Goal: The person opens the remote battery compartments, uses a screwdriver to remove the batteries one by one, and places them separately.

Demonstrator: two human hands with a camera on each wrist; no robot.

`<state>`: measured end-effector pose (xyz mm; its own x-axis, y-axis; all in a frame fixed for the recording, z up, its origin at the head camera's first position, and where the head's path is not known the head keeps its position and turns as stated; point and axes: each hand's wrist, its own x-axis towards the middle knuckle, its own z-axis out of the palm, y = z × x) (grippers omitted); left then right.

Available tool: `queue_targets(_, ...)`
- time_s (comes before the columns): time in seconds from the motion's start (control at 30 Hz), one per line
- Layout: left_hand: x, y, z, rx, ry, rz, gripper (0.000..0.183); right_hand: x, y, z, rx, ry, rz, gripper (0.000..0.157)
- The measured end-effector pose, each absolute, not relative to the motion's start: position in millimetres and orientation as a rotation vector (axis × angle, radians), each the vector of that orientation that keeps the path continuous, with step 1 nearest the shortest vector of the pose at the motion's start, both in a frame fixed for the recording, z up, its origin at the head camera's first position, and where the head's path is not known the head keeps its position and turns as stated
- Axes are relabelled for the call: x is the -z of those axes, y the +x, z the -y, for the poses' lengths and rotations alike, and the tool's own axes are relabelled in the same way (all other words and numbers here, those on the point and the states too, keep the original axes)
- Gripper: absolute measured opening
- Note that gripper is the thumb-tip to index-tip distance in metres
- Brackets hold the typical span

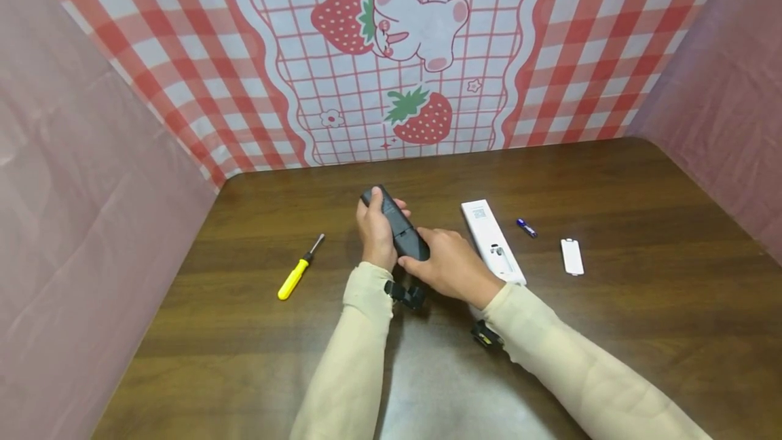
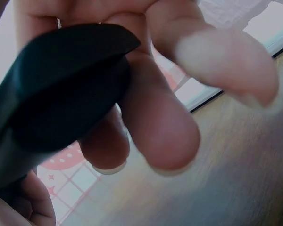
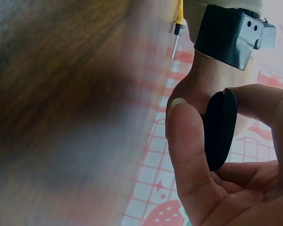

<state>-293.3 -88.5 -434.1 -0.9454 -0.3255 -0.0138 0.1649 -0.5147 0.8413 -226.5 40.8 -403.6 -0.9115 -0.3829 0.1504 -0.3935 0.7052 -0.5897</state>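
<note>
A black remote control (image 1: pixel 391 212) is held above the table, its back with the battery cover turned up. My left hand (image 1: pixel 375 233) grips its far part, thumb along the back. At the near end my right hand (image 1: pixel 449 260) pinches the remote by its edges. The right wrist view shows that end of the remote (image 3: pixel 220 132) edge-on between thumb and fingers. In the left wrist view the black end (image 2: pixel 61 84) looms close, with several left fingers (image 2: pixel 165 132) around it. The cover appears to sit on the remote.
A white remote control (image 1: pixel 485 223) lies to the right, its battery compartment uncovered. Beyond it are a small blue battery (image 1: pixel 527 227) and a white battery cover (image 1: pixel 572 257). On the left lies a yellow-handled screwdriver (image 1: pixel 294 278). A checked cloth (image 1: pixel 201 39) hangs behind the wooden table (image 1: pixel 214 352).
</note>
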Motion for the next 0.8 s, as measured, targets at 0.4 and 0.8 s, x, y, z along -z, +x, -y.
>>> queue_targets(0.4,435.3,-293.0,86.9,2.457,0.212,1.398,0.025,405.1,-224.9,-42.8,-0.978,0.668,2.843,0.036)
queue_targets(0.8,435.1,-293.1,89.3,2.490,0.217,1.350,0.028,403.2,-225.4,-47.1,-0.951,0.669,2.865,0.036)
